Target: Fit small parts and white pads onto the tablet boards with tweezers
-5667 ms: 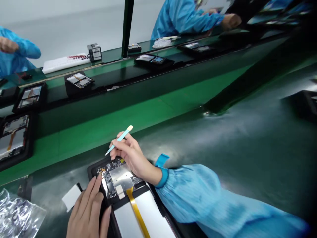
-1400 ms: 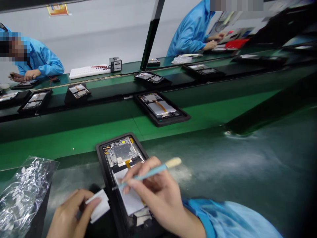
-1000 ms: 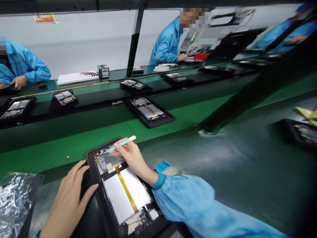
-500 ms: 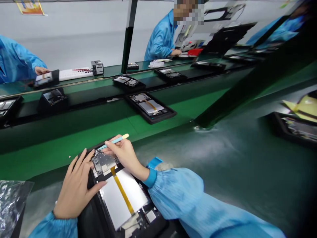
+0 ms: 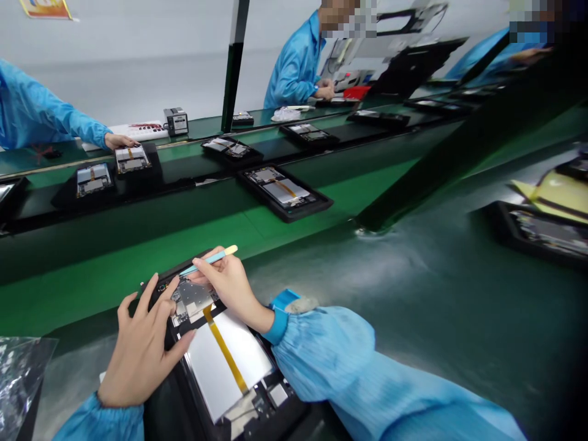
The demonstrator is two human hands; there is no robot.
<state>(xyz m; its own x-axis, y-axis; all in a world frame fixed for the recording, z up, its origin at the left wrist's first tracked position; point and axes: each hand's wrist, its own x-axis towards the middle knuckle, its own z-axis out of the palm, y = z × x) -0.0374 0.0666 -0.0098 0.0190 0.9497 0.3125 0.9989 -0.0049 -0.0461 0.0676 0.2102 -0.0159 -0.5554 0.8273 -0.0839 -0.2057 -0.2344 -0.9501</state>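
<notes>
An opened tablet point(image 5: 229, 361) lies in a black tray in front of me, its silver battery, orange ribbon cable point(image 5: 226, 352) and circuit board point(image 5: 195, 299) exposed. My right hand point(image 5: 232, 285) is closed round light-blue tweezers point(image 5: 209, 260) with a cream end. The tweezers' tips point at the top edge of the board, beside my left fingertips; what they touch is too small to make out. My left hand point(image 5: 144, 343) rests over the tablet's left side, fingers spread, with the index fingertip near the tweezers' tips and the thumb by the battery.
Beyond the tablet, another opened tablet point(image 5: 285, 191) sits in a tray on the green ledge. A conveyor point(image 5: 184, 160) carries several more. A dark post point(image 5: 427, 147) slants down at the right, near another tray point(image 5: 528, 236). Clear plastic point(image 5: 22, 373) lies at left. Co-workers sit opposite.
The left fingers have shifted slightly at the board's top edge, while the tweezers stay almost in place. Across the conveyor, a co-worker's hand has moved right with a tablet, onto the belt.
</notes>
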